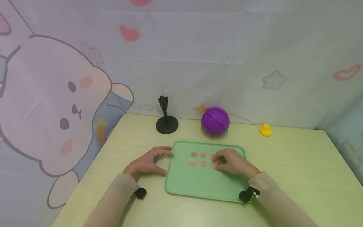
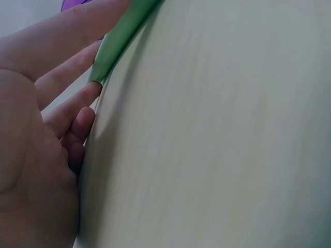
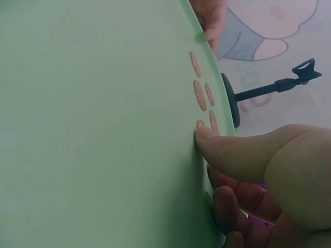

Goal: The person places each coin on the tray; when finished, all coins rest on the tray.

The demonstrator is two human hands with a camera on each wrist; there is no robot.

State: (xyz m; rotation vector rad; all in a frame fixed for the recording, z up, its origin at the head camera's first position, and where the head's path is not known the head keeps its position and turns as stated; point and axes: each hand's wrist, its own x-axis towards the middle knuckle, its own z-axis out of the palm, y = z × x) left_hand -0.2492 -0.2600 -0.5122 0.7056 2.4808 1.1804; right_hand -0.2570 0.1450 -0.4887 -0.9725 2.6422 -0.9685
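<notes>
Several copper-coloured coins [image 1: 202, 164] lie in two short rows on a green tray [image 1: 195, 187]. My right hand [image 1: 231, 161] is over the right end of the rows, its thumb and forefinger pinching the nearer right-hand coin [image 1: 213, 165]. In the right wrist view the thumb [image 3: 232, 155] covers part of that coin, and the other fingers are bent beneath the palm. At the tray's left side my left hand [image 1: 147, 161] rests with thumb and fingers spread, the tips touching the rim. The left wrist view shows its fingers [image 2: 67, 77] reaching along the tray's edge.
Behind the tray stand a black stand with a clip [image 1: 167, 125] and a purple ball [image 1: 215, 121]. A yellow rubber duck [image 1: 265, 130] sits at the back right of the pale table [image 1: 297, 176]. A printed cloth [image 1: 184, 47] hangs along the table's back edge.
</notes>
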